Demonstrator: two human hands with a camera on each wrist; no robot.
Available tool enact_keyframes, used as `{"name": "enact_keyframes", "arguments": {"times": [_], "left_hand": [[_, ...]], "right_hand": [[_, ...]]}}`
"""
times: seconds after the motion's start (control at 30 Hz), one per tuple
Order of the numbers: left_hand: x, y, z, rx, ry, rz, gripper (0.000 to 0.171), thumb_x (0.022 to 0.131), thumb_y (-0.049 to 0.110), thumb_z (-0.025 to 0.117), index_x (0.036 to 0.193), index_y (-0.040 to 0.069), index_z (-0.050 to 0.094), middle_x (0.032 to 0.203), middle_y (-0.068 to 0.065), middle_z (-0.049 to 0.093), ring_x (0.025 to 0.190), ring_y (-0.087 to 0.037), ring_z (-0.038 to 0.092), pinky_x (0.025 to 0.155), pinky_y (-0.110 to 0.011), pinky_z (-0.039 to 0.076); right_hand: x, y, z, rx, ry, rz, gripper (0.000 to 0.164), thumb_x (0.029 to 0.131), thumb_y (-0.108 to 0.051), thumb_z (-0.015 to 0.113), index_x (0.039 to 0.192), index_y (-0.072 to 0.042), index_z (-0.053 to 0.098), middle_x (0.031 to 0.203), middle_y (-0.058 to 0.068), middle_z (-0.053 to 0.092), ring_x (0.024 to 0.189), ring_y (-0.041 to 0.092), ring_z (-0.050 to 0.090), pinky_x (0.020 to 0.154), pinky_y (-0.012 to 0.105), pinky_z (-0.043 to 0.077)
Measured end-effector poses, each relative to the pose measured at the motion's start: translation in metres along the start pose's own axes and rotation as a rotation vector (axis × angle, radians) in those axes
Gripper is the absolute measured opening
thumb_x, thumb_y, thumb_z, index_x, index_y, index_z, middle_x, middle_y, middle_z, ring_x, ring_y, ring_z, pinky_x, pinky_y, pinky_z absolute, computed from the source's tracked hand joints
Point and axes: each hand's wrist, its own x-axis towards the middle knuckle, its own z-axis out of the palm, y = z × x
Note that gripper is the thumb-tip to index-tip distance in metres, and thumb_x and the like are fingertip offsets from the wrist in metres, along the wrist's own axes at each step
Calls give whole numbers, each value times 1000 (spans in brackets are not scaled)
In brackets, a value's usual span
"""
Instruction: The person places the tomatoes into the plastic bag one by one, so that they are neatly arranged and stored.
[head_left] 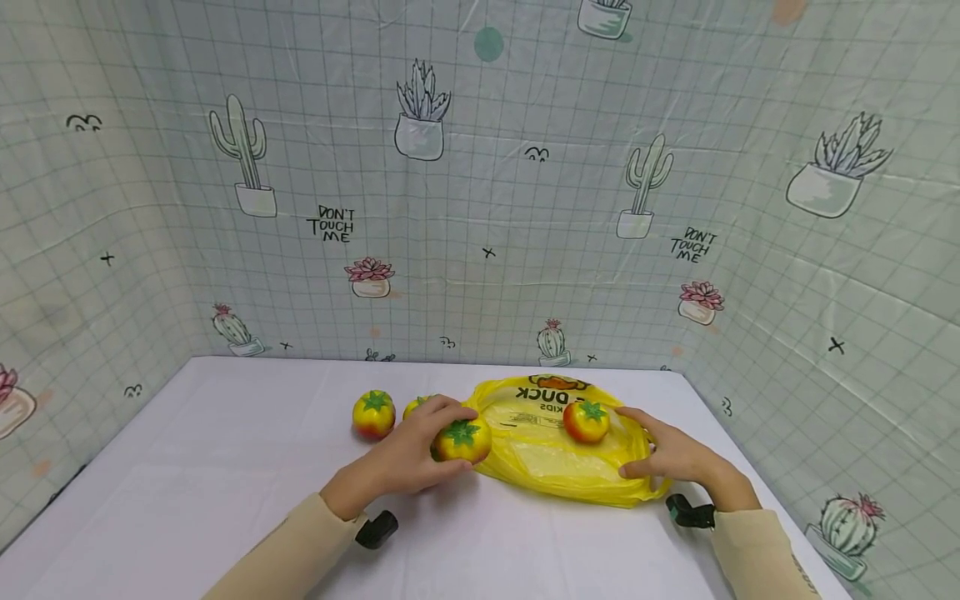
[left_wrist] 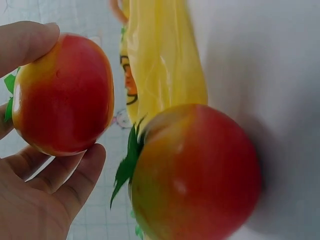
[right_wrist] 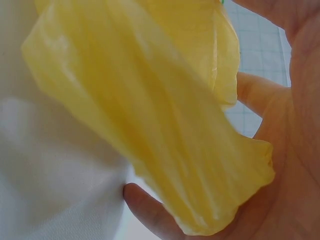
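Note:
My left hand point(head_left: 408, 454) grips a yellow-and-red tomato point(head_left: 467, 442) with a green leafy top, close to the left edge of a yellow plastic bag point(head_left: 540, 475). In the left wrist view, the thumb and fingers lie around that tomato point(left_wrist: 62, 95). Another tomato point(head_left: 587, 422) rests on the bag's right part. Around the bag's right end, my right hand point(head_left: 682, 457) has its thumb and fingers spread. The right wrist view shows loose bag plastic point(right_wrist: 160, 130) in front of that palm, with no clear pinch.
Left of the bag stand a tomato point(head_left: 373, 415) and a second tomato point(head_left: 415, 405), partly hidden behind my left hand. A white cloth point(head_left: 225, 475) covers the table. A patterned curtain point(head_left: 480, 208) walls in the back and both sides.

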Motion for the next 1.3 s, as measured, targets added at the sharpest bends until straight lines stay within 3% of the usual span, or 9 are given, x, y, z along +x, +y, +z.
{"name": "enact_keyframes", "arguments": {"times": [0.43,0.7,0.97,1.3], "left_hand": [[37,7,4,-33,-92,-33,55,82,30,74,133,20,54,126,2,46,108,-12,48,93,-30,46],[60,12,4,-50,-141,-18,55,82,26,75,132,18,54,126,-2,47,104,-15,50,89,-29,47],[85,16,12,9,-221,-63,56,82,27,75,133,21,53,131,-2,46,107,-14,49,91,-27,45],[115,11,27,105,-296,-59,56,82,28,75,133,19,53,130,-2,50,107,-15,49,93,-26,44]], "right_hand": [[-2,-1,0,-5,2,3,97,70,-43,78,149,-18,28,149,22,31,126,44,38,96,69,32],[0,1,0,-11,3,6,96,71,-45,77,149,-19,28,149,21,31,127,44,38,96,69,32],[0,-1,-1,2,-4,6,96,71,-43,77,149,-18,28,149,22,31,126,44,39,95,69,33],[-1,-2,-2,19,-6,0,96,71,-43,78,149,-18,28,149,22,31,127,45,37,96,69,32]]}}
